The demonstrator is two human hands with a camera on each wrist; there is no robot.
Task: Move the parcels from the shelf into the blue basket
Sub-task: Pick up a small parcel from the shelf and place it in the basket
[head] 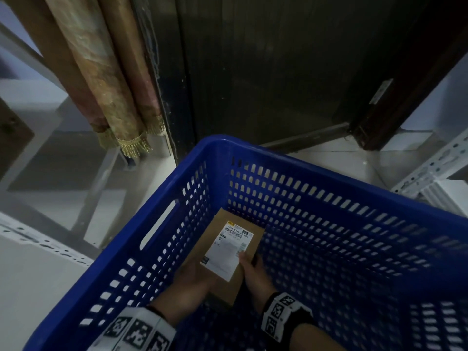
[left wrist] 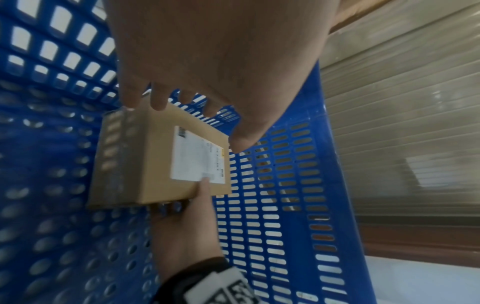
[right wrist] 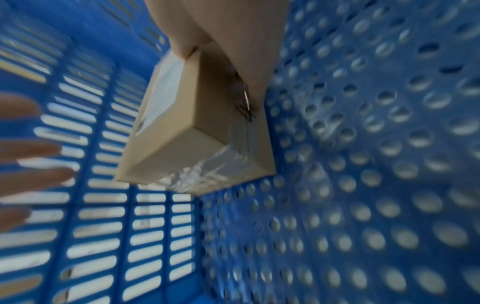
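Note:
A brown cardboard parcel (head: 222, 274) with a white shipping label is low inside the blue basket (head: 278, 159), close to its left wall. My right hand (head: 253, 272) grips the parcel's near right edge, thumb on the label. My left hand (head: 192, 277) is at the near left corner with its fingers straight. In the left wrist view my left hand (left wrist: 221, 61) hovers at the edge of the parcel (left wrist: 155, 164) while my right hand (left wrist: 187, 226) holds it from below. In the right wrist view the parcel (right wrist: 194, 127) hangs from my right hand (right wrist: 233, 30), and the left fingers (right wrist: 39, 174) are spread apart from it.
The basket's perforated floor (right wrist: 363, 185) shows nothing else in it. Rolled patterned curtains (head: 109, 84) and a dark door (head: 266, 67) stand behind the basket. White slotted shelf rails (head: 430, 168) are at the right, and a white shelf edge (head: 38, 244) at the left.

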